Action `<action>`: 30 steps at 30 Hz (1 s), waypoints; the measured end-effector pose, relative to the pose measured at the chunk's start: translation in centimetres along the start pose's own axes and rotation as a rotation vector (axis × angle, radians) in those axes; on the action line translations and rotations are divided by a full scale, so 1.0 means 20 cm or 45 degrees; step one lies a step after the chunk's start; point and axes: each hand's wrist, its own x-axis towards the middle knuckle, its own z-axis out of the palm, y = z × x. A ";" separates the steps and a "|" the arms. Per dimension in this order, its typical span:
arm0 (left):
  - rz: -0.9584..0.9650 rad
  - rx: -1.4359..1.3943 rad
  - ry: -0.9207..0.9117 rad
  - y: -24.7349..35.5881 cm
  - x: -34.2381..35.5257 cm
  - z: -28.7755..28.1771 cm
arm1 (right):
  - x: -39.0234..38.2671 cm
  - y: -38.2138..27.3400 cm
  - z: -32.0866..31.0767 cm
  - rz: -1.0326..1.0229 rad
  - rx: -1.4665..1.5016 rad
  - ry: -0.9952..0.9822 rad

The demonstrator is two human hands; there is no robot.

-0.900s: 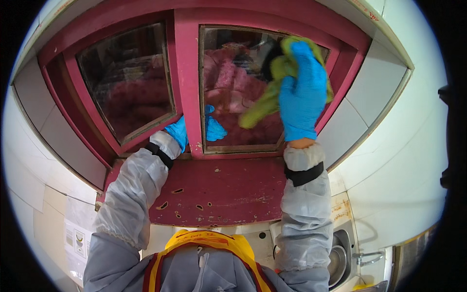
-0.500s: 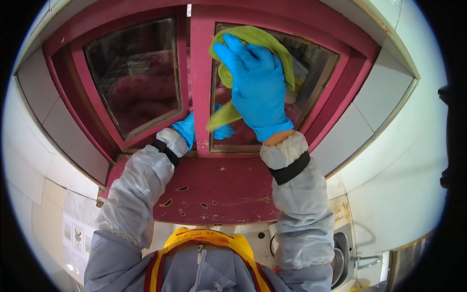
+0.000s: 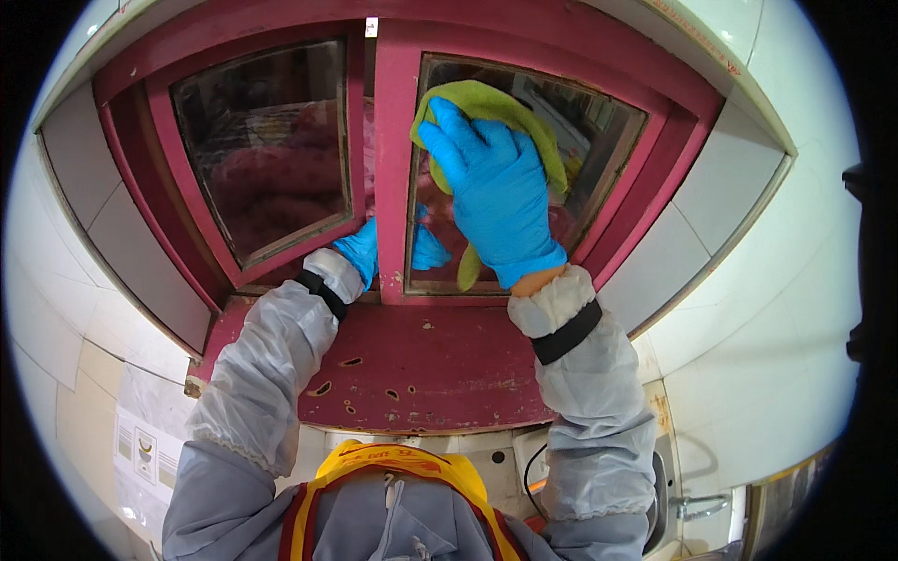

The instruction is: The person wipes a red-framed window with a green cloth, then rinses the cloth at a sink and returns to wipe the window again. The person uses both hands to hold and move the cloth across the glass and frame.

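- right hand [image 3: 496, 192], blue glove: laid over a green cloth [image 3: 491, 93], fingers stretched and slightly apart, knuckles a little bent; cannot tell whether it pinches the cloth or only presses it.
- green cloth: between that hand and the glass of the right window [image 3: 599, 117], upper left part of the pane; a loose end hangs below the palm.
- left hand [image 3: 357, 248], also gloved in blue: low at the gap between the two windows, reaching behind the right window's frame; blue fingers show through the lower left of the glass. frame hides the middle of the hand, so cannot tell how far the fingers close or what they touch.
- left window [image 3: 267, 150]: dark glass, pink frame, set at an angle.
- pink ledge [image 3: 426, 374] below the windows: paint chipped, several dark-centred spots.
- both forearms in white sleeve covers [image 3: 257, 365], a black band [image 3: 568, 334] near each wrist.
- grey garment [image 3: 220, 505] with a yellow piece [image 3: 393, 456] at the chest.
- lower right: metal tap [image 3: 702, 506] beside a sink, partly behind the right arm.
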 end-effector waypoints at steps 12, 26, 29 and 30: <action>-0.080 -0.594 0.021 0.02 0.01 0.11 | 0.07 0.02 -0.04 -0.043 -0.015 0.062; -0.043 0.008 0.270 -0.02 -0.07 -0.01 | -0.24 0.34 -0.18 0.541 -0.015 0.239; -0.064 -0.095 0.198 -0.01 -0.07 -0.01 | -0.31 0.29 -0.13 0.568 -0.175 0.130; -0.066 -0.120 0.198 -0.01 -0.07 -0.01 | -0.37 0.26 -0.12 0.602 -0.207 0.016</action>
